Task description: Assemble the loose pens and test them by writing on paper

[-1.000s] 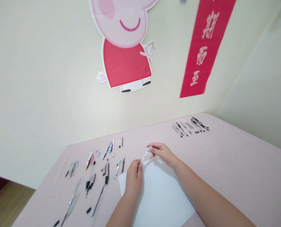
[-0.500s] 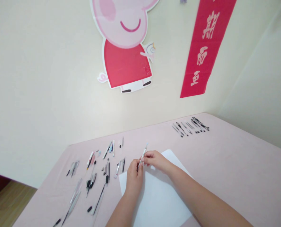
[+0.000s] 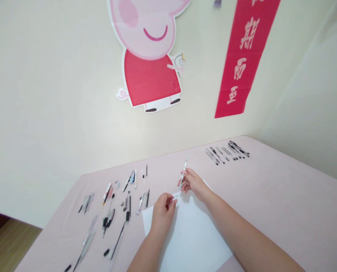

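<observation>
1. Right hand (image 3: 194,185): raised above the far edge of the paper, thumb and fingers pinched round the lower part of a slim pen.
2. Slim pen (image 3: 183,174): straight, narrow and round-barrelled, whitish with small printed marks; it stood nearly upright in the right hand, clear of the tabletop, its upper end leaning slightly rightward.
3. Left hand (image 3: 162,212): low over the paper's left part, fingers curled toward the thumb; whether anything small was gripped there could not be told.
4. Paper sheet (image 3: 194,234): white, smooth, matt, straight-edged, lying flat beneath both hands; small printed marks showed beside the left fingertips, though what bore them was unclear.
5. Tablecloth (image 3: 287,189): pale pink, plain, drawn smooth over a tabletop with a rounded far corner.
6. Loose pens and parts, left of the paper: clear plastic barrels (image 3: 88,241), thin dark rods (image 3: 118,240), and a stubby black cap (image 3: 106,252), scattered in small groups.
7. Row of pens (image 3: 238,148): far right, slender, mostly black or clear, laid slantwise side by side.
8. Wall (image 3: 57,94): cream, smooth, bearing a glossy pink-and-red pig cut-out (image 3: 153,81) with a white border, and a red banner (image 3: 246,53) with pale brushed characters, creased across.
</observation>
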{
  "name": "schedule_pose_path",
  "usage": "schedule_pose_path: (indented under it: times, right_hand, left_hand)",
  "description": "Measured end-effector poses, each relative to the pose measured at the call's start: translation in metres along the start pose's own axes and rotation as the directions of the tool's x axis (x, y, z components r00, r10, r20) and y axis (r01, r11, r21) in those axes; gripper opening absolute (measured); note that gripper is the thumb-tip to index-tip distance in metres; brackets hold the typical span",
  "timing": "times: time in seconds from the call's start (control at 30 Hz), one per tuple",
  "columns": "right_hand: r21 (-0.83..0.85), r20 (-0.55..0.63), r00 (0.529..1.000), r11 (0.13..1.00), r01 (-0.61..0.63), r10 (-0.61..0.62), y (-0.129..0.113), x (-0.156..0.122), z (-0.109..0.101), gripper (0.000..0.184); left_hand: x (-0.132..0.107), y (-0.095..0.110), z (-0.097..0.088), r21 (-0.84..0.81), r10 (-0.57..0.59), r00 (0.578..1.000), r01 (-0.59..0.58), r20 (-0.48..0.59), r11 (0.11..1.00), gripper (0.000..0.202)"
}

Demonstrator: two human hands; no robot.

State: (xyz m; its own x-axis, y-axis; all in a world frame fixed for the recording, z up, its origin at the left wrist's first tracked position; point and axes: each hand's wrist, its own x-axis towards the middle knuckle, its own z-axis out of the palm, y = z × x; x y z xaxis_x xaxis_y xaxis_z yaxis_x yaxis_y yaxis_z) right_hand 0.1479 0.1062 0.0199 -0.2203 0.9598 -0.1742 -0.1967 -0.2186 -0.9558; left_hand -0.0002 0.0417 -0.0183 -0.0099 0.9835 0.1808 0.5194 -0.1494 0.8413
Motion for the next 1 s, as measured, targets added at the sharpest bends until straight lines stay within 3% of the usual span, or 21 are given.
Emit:
schedule_pose_path:
  times: [0.07, 0.23, 0.33, 0.4, 0.47, 0.57, 0.73, 1.0]
  right_hand:
    - [0.014, -0.037, 0.999, 1.0, -0.011, 0.011, -0.004, 0.001, -0.006, 0.019]
    - [-0.031, -0.135, 0.991, 0.999, 0.015, -0.019, -0.01, 0.009, -0.03, 0.04]
    - [-0.233, -0.193, 0.98, 0.972, 0.01, -0.056, -0.009, 0.021, -0.054, 0.033]
    - [-0.534, -0.269, 0.953, 0.845, -0.025, -0.142, -0.009, 0.029, -0.074, 0.03]
    - [-0.841, -0.278, 0.912, 0.535, -0.079, -0.301, -0.011, 0.036, -0.094, 0.03]
    - [-0.927, -0.292, 0.901, 0.328, -0.184, -0.32, -0.018, 0.042, -0.123, 0.025]
    - [-0.937, -0.348, 0.883, 0.161, -0.311, -0.314, -0.023, 0.044, -0.144, 0.024]
    - [-0.936, -0.335, 0.884, 0.008, -0.351, -0.326, -0.016, 0.049, -0.142, 0.026]
  left_hand:
    - [0.0, 0.001, 0.0, 0.002, -0.003, 1.0, 0.003, 0.005, 1.0, 0.011]
    - [0.0, 0.001, 0.0, 0.026, -0.011, 1.0, 0.011, 0.021, 1.0, 0.013]
    - [0.0, 0.0, 0.0, 0.032, -0.011, 1.0, 0.011, 0.027, 0.999, 0.013]
    - [0.0, 0.0, 0.0, 0.027, -0.013, 1.0, 0.012, 0.026, 1.0, 0.012]
    - [-0.001, 0.0, 0.0, 0.021, -0.015, 1.0, 0.015, 0.027, 1.0, 0.012]
    - [-0.001, 0.001, -0.001, 0.015, -0.017, 0.999, 0.016, 0.028, 1.0, 0.011]
    - [-0.001, 0.003, -0.002, 0.002, -0.032, 0.999, 0.032, 0.04, 0.999, 0.011]
    - [-0.001, 0.002, -0.001, -0.001, -0.026, 0.999, 0.026, 0.035, 1.0, 0.011]
